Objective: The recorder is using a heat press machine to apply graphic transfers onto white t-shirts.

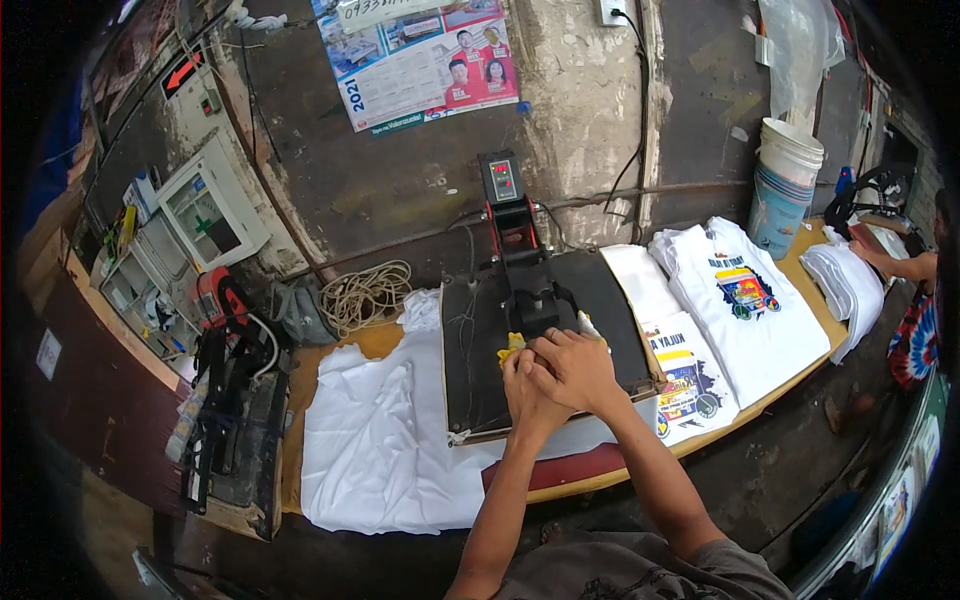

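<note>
Both hands are together at the front of a black heat press (465, 385), whose flat top plate lies lowered on the table. My left hand (530, 395) is closed at the press handle, and my right hand (577, 368) overlaps it with bent fingers. Yellow wrapping (510, 345) shows at the handle's left end, and a whitish end (589, 324) sticks out on the right. The grip itself is mostly hidden under my fingers. White fabric (390, 440) spreads out left of the press, and some shows below its front edge.
Printed white shirts (735, 300) and a printed sheet (690, 385) lie on the right. Stacked buckets (783, 190) stand behind them. Another person's hand (880, 258) is near folded white cloth (845, 285). Coiled rope (365, 297) and a second press (225, 400) are on the left.
</note>
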Motion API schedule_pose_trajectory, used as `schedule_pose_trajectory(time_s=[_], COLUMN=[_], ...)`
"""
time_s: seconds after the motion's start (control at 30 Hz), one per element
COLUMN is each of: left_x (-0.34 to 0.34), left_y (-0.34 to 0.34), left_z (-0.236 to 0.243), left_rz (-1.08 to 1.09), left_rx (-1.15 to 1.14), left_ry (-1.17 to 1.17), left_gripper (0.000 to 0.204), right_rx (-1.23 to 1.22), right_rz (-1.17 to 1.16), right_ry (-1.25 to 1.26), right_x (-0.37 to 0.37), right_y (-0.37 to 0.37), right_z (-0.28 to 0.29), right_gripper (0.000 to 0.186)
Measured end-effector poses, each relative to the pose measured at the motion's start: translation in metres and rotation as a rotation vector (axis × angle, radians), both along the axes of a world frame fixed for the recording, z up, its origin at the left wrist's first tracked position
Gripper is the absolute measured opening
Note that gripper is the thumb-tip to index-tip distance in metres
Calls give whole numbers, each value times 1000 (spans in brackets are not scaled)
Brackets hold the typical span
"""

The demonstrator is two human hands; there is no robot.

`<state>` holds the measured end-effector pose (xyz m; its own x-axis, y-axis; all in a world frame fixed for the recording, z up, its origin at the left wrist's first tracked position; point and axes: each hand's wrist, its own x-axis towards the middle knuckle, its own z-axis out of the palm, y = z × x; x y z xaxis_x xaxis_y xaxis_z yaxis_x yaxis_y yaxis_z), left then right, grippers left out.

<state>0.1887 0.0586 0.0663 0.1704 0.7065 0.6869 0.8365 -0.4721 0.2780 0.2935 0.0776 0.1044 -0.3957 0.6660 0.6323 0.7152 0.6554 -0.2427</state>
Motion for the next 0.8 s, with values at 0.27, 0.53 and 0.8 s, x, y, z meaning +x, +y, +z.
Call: schedule_pose_trajectory(time_s=[0.27,0.53,0.8], left_x=[-1,-1,1], left_y=[1,1,0], left_z=[-1,-1,-3], left_rz=[-7,-5,12], left_rx=[19,37,67], left_ry=[-28,8,-21], left_gripper=[36,36,39], right_rx=[-4,12,2], right_rz=[-3,-4,3], right_ry=[1,11,2], right_x=[-3,-2,-1], right_y=[1,0,0], right_z=[0,-2,-3], right_gripper=[29,29,29])
